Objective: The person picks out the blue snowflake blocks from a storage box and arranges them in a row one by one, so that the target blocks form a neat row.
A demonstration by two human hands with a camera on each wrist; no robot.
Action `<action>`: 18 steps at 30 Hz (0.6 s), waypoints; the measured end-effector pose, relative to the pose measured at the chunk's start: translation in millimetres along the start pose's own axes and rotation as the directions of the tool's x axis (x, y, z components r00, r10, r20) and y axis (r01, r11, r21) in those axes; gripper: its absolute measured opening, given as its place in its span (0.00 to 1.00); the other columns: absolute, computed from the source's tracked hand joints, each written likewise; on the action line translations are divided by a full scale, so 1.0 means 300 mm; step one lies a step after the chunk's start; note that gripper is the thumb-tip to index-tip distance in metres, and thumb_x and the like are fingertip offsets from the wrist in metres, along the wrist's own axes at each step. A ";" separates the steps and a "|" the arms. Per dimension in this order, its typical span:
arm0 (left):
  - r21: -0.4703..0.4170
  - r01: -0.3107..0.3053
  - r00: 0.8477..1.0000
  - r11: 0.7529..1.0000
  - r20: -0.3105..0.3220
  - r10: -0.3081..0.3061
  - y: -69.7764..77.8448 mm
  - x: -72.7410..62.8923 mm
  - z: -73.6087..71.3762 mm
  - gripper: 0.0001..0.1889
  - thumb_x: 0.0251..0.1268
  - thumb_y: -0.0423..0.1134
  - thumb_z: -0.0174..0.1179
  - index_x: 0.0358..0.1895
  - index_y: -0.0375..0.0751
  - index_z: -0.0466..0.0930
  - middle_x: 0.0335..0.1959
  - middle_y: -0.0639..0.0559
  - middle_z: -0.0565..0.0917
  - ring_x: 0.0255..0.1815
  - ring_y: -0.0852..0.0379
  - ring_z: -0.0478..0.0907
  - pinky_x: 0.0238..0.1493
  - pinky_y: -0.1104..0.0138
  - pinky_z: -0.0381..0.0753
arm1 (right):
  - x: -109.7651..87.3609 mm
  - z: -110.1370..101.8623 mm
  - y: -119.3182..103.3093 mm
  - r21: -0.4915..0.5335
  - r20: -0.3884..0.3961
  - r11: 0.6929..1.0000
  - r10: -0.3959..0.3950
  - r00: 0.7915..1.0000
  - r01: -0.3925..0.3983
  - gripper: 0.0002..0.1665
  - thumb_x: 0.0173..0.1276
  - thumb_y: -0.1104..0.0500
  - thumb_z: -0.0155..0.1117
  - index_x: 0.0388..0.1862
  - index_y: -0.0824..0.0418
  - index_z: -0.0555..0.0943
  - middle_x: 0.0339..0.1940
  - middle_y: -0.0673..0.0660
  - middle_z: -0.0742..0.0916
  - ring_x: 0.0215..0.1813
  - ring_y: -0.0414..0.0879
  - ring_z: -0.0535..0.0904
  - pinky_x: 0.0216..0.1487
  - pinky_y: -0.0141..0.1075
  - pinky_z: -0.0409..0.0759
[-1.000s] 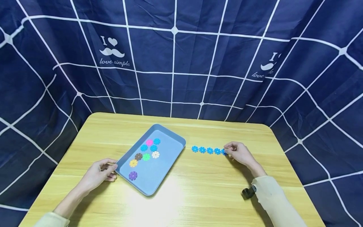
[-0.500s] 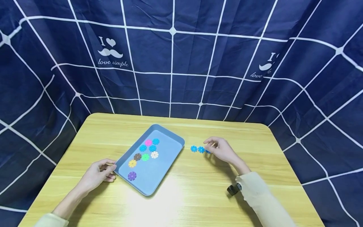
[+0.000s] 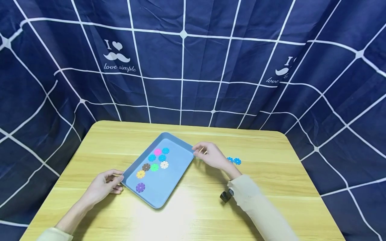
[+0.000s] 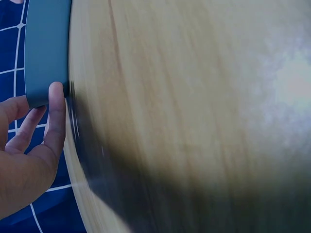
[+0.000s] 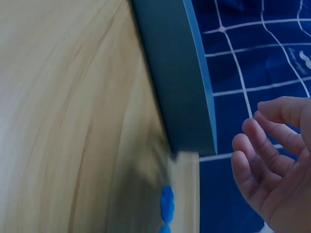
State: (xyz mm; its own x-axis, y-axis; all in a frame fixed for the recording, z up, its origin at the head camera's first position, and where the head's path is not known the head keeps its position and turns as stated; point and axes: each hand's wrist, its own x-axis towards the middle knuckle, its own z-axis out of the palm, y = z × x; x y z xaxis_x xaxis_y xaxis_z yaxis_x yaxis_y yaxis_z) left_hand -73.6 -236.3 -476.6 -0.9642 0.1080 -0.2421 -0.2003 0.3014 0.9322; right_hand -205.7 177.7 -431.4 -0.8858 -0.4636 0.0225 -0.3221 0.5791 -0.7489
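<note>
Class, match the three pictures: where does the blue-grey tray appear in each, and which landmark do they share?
Head: blue-grey tray, lower half, slightly left of centre.
Left wrist: its outer wall, top left.
Right wrist: its outer wall, upper middle.
Shared landmark: navy curtain with white lines.

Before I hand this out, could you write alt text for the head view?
A left hand holds a corner of a blue tray of nine colorful notched discs; the right hand hovers by its opposite corner. More blue discs lie on the wooden table, before a navy curtain.
</note>
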 end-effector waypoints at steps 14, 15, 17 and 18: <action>-0.010 -0.001 1.000 1.000 0.011 0.001 -0.003 0.003 -0.001 0.21 0.81 0.31 0.56 0.67 0.17 0.70 0.37 0.42 0.85 0.32 0.59 0.87 0.39 0.66 0.96 | 0.123 0.151 -0.042 -0.049 -0.002 0.995 -0.088 0.996 0.088 0.14 0.76 0.59 0.66 0.57 0.62 0.86 0.47 0.56 0.91 0.45 0.45 0.84 0.44 0.31 0.85; -0.009 -0.001 1.000 1.000 0.011 0.001 -0.003 0.003 0.000 0.21 0.81 0.31 0.56 0.67 0.17 0.70 0.37 0.43 0.85 0.32 0.59 0.87 0.39 0.66 0.96 | 0.130 0.159 -0.044 -0.056 0.004 0.994 -0.093 0.996 0.093 0.14 0.76 0.60 0.66 0.57 0.62 0.86 0.47 0.56 0.91 0.44 0.45 0.85 0.43 0.30 0.85; -0.007 -0.003 1.000 1.000 0.010 0.003 -0.003 0.003 0.001 0.21 0.81 0.31 0.56 0.66 0.17 0.71 0.36 0.43 0.85 0.32 0.59 0.87 0.39 0.66 0.96 | 0.144 0.175 -0.049 -0.065 0.022 0.993 -0.099 0.995 0.100 0.13 0.76 0.60 0.67 0.56 0.62 0.86 0.48 0.56 0.92 0.45 0.46 0.85 0.43 0.30 0.86; -0.006 -0.003 1.000 1.000 0.008 0.003 -0.002 0.003 0.001 0.21 0.81 0.31 0.56 0.66 0.17 0.71 0.36 0.43 0.85 0.32 0.59 0.87 0.39 0.66 0.96 | 0.150 0.182 -0.052 -0.071 0.033 0.992 -0.097 0.995 0.099 0.13 0.76 0.60 0.67 0.56 0.62 0.86 0.48 0.56 0.92 0.45 0.46 0.86 0.43 0.30 0.86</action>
State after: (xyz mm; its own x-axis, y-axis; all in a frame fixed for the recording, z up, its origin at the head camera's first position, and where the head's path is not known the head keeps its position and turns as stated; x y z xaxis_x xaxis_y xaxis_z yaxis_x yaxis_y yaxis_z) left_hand -74.2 -236.2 -477.5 -0.9634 0.1170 -0.2412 -0.1981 0.2954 0.9346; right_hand -222.2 111.3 -455.0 -0.8388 -0.5395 0.0736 -0.4316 0.5765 -0.6938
